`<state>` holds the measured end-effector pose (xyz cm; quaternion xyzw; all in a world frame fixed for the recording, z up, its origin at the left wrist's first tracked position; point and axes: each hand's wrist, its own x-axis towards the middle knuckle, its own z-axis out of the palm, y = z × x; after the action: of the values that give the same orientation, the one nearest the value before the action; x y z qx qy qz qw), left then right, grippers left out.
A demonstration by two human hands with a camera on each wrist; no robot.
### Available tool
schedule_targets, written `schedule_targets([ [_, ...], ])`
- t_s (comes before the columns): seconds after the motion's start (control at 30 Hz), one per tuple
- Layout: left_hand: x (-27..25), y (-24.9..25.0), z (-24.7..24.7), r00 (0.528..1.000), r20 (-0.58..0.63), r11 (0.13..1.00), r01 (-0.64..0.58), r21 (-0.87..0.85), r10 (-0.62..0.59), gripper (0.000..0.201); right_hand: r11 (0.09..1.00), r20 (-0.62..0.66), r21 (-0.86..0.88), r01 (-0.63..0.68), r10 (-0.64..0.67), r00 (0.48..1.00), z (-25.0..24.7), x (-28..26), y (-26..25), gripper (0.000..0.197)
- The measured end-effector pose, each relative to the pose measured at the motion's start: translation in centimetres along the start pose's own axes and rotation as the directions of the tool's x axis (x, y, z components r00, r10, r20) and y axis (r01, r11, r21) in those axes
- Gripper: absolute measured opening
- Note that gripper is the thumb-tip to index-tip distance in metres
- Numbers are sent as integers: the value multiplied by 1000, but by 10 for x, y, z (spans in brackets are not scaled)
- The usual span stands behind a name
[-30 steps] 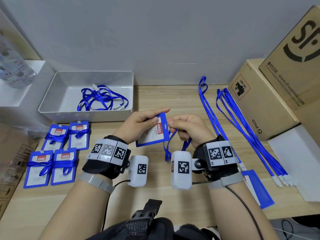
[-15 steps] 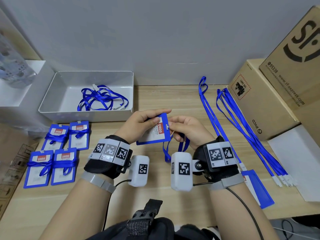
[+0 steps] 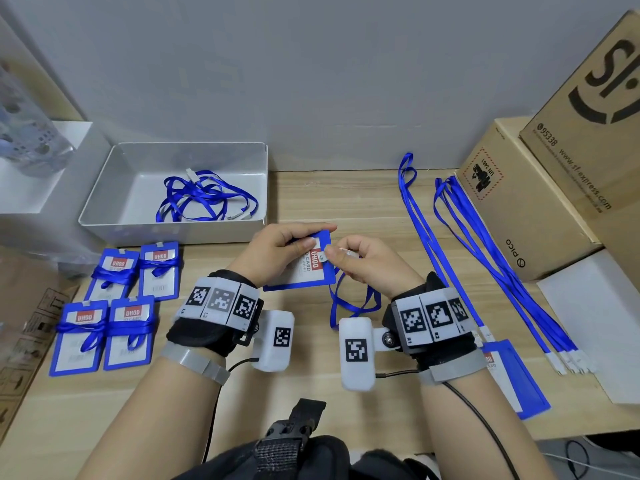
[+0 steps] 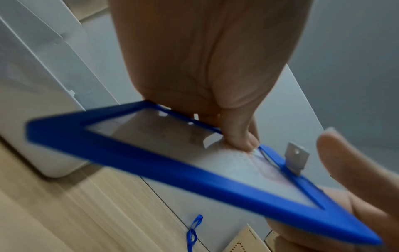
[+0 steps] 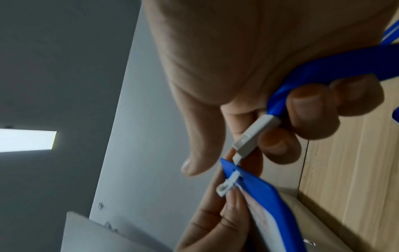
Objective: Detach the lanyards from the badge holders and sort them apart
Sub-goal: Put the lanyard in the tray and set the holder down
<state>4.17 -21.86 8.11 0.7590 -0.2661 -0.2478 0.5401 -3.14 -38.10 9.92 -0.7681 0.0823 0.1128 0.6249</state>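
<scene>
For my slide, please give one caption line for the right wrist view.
Right hand pinches the lanyard clip at the blue badge holder held by the left hand.

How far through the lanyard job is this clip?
Done: loose lanyards in the white tray, more strung out on the right. In hand: left hand holds a badge holder; right hand works its clasp. Left: four wrapped holders.

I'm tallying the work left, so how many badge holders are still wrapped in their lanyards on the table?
4, in a two-by-two block at the table's left, in front of the white tray: back-left, back-right, front-left, front-right. None looks hidden.
</scene>
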Motion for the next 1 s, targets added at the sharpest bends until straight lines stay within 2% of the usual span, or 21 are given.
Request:
schedule_targets([
  [0.1, 1, -1, 0, 1000, -3, 1000, 9, 28, -9, 33, 995, -23, -96, 30, -33, 999, 2, 0, 0, 18],
  [0.23, 0, 0, 0, 1000, 9, 998, 17, 57, -17, 33, 976, -93, -217, 32, -53, 994, 2, 2, 2, 31],
  [0.37, -1, 0, -1, 999, 21, 997, 23, 77, -25, 36, 963, -109, -268, 20, -51, 993, 3, 1, 2, 34],
  [0.6, -2, -1, -3, 999, 14, 990, 46, 130, -48, 32, 970, -39, -240, -27, 18, 999, -1, 0, -3, 13],
  [0.73, -2, -2, -5, 998, 15, 986, 54, 155, -57, 31, 987, -36, -149, -62, 57, 998, -5, 0, -3, 12],
  [1.0, 0, -1, -8, 998, -19, 971, 62, 232, -59, 29, 997, 9, -64, -30, 31, 999, -10, -1, 0, 15],
])
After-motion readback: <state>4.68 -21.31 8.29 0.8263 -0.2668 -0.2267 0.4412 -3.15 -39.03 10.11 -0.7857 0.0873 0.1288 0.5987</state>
